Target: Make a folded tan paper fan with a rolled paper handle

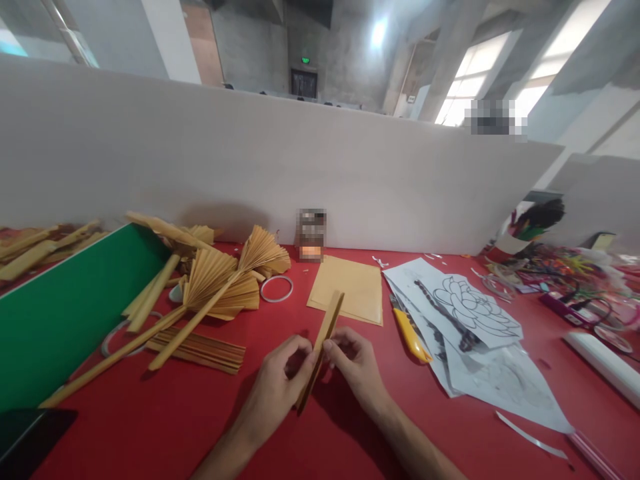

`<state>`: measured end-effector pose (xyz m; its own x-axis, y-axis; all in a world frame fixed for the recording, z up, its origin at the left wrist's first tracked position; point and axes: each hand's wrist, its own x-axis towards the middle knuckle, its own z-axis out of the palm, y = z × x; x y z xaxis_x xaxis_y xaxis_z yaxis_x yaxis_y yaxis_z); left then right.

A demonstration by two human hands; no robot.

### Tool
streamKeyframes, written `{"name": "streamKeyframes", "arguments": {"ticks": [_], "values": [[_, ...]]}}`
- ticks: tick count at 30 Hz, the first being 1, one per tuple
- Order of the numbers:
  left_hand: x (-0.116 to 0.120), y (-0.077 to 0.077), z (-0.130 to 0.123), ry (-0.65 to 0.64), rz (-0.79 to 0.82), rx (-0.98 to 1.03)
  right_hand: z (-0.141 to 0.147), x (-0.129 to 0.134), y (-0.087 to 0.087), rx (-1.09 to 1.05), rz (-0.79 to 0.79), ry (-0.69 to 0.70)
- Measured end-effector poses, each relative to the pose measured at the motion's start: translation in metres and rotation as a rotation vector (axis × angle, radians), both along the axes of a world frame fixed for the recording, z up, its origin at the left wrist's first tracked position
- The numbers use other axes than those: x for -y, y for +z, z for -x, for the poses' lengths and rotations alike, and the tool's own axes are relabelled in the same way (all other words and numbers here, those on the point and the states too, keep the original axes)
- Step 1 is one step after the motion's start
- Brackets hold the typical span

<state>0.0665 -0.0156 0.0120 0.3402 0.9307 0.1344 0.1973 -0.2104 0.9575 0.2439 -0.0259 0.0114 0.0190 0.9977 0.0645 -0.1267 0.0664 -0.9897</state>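
Red table (pixel 280 427) is carrying everything. Landmark: tan paper sheets (pixel 367 290). White partition (pixel 225 157) is standing behind them. Drawings (pixel 480 310) are lying right of the sheets, yellow cutter (pixel 411 337) between, seemingly parked within reach. Pleated paper fans (pixel 213 283) are resting left. Just nearer than the sheets, left hand (pixel 280 377) and right hand (pixel 357 367) are both pinching the folded paper strip (pixel 327 323), likely keeping its creases tight.
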Motion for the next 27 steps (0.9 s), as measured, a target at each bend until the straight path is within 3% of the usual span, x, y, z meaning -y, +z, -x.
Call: {"name": "streamKeyframes", "arguments": {"ticks": [12, 20, 27], "values": [[-0.009, -0.012, 0.004, 0.051, 0.175, 0.204, 0.007, 0.003, -0.001, -0.336, 0.102, 0.12], [-0.008, -0.012, 0.0, 0.01, 0.299, 0.238, 0.007, 0.0, -0.003, -0.264, 0.071, 0.109], [-0.01, 0.0, 0.002, -0.006, 0.257, 0.211, 0.006, 0.002, -0.007, -0.15, 0.025, 0.022]]}}
